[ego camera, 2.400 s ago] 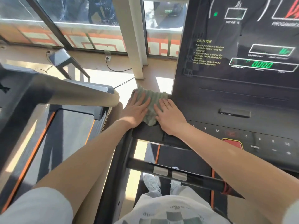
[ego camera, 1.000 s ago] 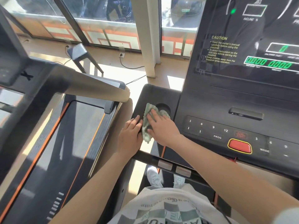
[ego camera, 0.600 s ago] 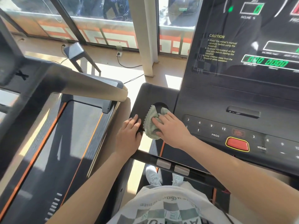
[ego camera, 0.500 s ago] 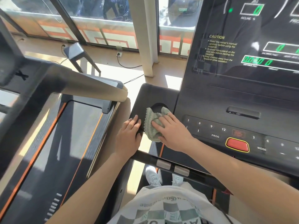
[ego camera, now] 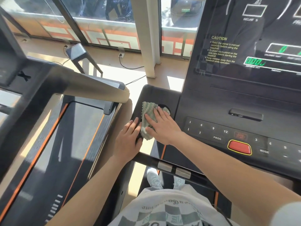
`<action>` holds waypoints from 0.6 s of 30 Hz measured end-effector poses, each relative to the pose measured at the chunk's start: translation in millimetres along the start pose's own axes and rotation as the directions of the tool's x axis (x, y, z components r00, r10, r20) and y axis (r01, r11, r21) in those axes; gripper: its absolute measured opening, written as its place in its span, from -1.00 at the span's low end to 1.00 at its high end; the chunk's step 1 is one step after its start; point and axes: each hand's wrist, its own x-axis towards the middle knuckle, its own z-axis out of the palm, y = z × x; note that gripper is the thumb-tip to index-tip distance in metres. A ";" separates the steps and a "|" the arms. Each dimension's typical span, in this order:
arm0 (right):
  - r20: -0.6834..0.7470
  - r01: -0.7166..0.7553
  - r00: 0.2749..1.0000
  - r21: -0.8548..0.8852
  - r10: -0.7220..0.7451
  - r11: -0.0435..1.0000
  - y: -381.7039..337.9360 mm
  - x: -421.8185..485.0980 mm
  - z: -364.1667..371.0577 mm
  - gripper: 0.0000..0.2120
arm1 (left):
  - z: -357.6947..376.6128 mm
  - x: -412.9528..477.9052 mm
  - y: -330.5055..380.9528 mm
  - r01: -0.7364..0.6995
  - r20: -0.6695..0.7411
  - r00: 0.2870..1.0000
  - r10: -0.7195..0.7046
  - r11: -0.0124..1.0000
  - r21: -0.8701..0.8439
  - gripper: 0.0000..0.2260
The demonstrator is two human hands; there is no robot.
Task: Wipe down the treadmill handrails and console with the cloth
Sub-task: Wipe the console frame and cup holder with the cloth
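Right hand (ego camera: 162,126) flat, fingers straight and spread, presses crumpled pale-green ribbed cloth (ego camera: 147,111) onto left side tray (ego camera: 154,93) of black treadmill console (ego camera: 228,98). Cloth under fingers and thumb, far edge poking out ahead, beside round cup recess (ego camera: 165,107). Left hand (ego camera: 128,141) flat on tray's near edge, fingers straight, holding nothing, fingertips just beside cloth.

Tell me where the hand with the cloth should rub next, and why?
Probably slide the right hand and the cloth rightward onto the number buttons. The cloth lies on the side tray, partly over its round hollow, with the flat hand pressing it, and the buttons sit just beside it.
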 end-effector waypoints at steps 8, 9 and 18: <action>-0.042 -0.014 0.999 -0.177 0.006 0.984 25.2 -13.1 -9.2 -0.40 | 3.3 -12.1 -2.7 0.035 0.079 0.996 -0.032 0.999 -0.036 -0.35; -0.078 -0.004 0.997 -0.194 -0.012 0.981 31.6 -16.6 -8.9 -0.42 | 3.2 -13.1 -2.9 0.047 0.089 0.995 -0.043 0.998 -0.044 -0.35; -0.108 0.161 0.977 -0.205 -0.186 0.965 19.4 -46.0 16.7 -0.42 | 3.0 -38.5 -5.4 0.158 0.108 0.983 -0.147 0.982 -0.104 -0.32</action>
